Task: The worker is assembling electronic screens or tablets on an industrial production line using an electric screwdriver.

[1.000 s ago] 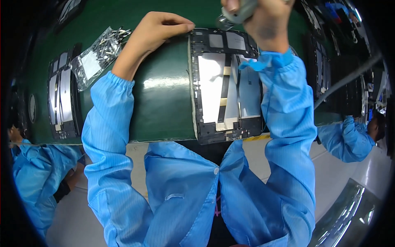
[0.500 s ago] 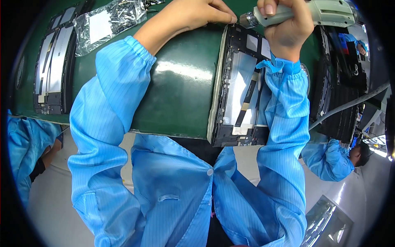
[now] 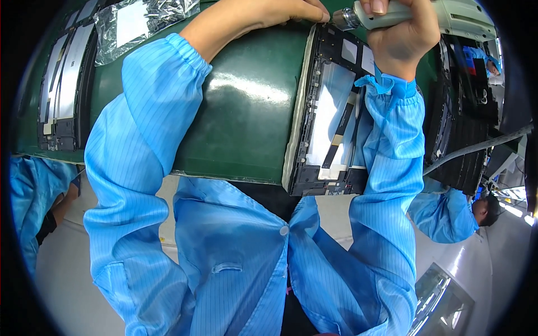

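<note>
An opened tablet (image 3: 336,115), with silver plates, a flat ribbon cable and a black frame, lies lengthwise on the green tabletop (image 3: 241,140) in front of me. My right hand (image 3: 406,39) grips a pale green electric screwdriver (image 3: 462,17) above the tablet's far end, its metal nose pointing left. At the far left corner of the tablet, my left hand (image 3: 263,14) has its thumb and fingertips pinched together, close to the screwdriver's nose. Whatever sits between those fingertips is too small to make out.
A clear bag (image 3: 148,22) of small metal parts lies at the far left, beside a second opened tablet (image 3: 67,78). To the right stand stacked black panels (image 3: 462,168), crossed by a grey cable (image 3: 485,148). Blue-sleeved people sit left (image 3: 39,190) and right (image 3: 448,215).
The whole view has shifted slightly, with the bag and tablets sitting higher. Both hands keep their grips at the tablet's far end; the left fingertips stay by the screwdriver's nose.
</note>
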